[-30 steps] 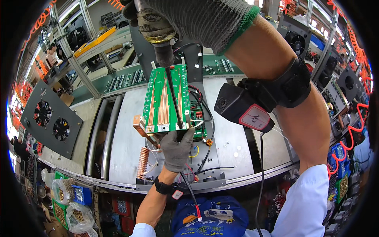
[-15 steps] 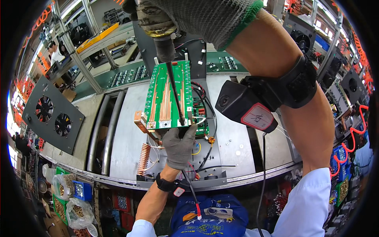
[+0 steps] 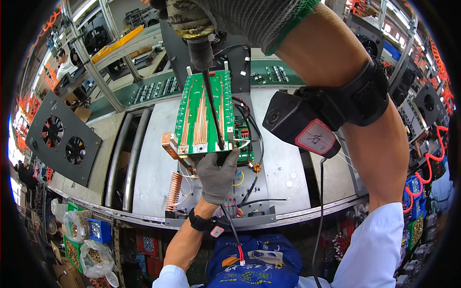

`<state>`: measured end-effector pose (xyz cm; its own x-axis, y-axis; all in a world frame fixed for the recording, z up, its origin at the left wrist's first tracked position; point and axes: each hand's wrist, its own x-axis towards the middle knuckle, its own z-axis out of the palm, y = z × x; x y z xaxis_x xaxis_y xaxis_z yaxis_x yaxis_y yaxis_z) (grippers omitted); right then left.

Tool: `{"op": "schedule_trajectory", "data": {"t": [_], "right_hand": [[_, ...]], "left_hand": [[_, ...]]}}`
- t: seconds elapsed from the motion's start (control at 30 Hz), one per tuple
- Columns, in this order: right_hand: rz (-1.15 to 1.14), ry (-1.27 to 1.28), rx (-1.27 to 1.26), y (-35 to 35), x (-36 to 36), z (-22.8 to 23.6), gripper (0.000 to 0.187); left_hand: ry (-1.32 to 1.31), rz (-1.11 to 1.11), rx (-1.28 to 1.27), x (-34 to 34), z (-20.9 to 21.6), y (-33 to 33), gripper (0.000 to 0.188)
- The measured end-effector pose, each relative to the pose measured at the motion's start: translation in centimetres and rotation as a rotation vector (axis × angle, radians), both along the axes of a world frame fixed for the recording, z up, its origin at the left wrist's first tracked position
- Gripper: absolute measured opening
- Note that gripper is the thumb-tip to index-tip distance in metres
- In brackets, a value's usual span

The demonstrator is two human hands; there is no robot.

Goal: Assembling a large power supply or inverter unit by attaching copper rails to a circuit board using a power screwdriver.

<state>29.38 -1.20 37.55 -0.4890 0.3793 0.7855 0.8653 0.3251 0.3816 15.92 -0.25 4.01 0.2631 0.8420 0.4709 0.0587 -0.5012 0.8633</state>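
Note:
My gloved right hand, partly cut off by the top edge, is closed round a power screwdriver. Its long bit runs down to the near right corner of a green circuit board with copper-coloured tracks. The tip stands on a fastening point there. At the board's near edge is my gloved left hand, its thumb and fingers bent about the spot just below the tip. What its fingertips hold is hidden. A copper block juts from the board's left side, and a copper coil stands nearer me.
Black cables trail right of the board. Small loose parts lie on the metal plate. A grey panel with two fans leans at left, beside metal rollers. Bins of screws sit below left; a red coiled hose hangs at right.
The screwdriver and both hands keep nearly the same places. My right forearm has shifted very slightly right and down. The board assembly appears marginally higher and further left in the picture.

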Motion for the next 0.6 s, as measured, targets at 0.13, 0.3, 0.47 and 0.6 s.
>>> {"op": "schedule_trajectory", "data": {"t": [0.13, 0.3, 0.47, 0.6], "right_hand": [[0.004, 0.002, -0.007, -0.3, 0.1, -0.26, 0.006], [0.005, 0.011, -0.01, -0.37, 0.08, -0.37, 0.006], [0.013, 0.024, -0.017, -0.37, -0.16, -0.75, 0.006], [0.015, 0.025, -0.024, -0.46, 0.05, -0.61, 0.005]], "left_hand": [[-0.058, 0.023, -0.011, 0.31, -0.04, -0.05, 0.021], [-0.137, 0.068, -0.007, 0.74, -0.03, -0.06, 0.03], [-0.053, 0.003, -0.008, 0.14, -0.12, -0.12, 0.021], [0.066, 0.079, 0.035, 0.1, 0.02, -0.12, 0.021]]}}
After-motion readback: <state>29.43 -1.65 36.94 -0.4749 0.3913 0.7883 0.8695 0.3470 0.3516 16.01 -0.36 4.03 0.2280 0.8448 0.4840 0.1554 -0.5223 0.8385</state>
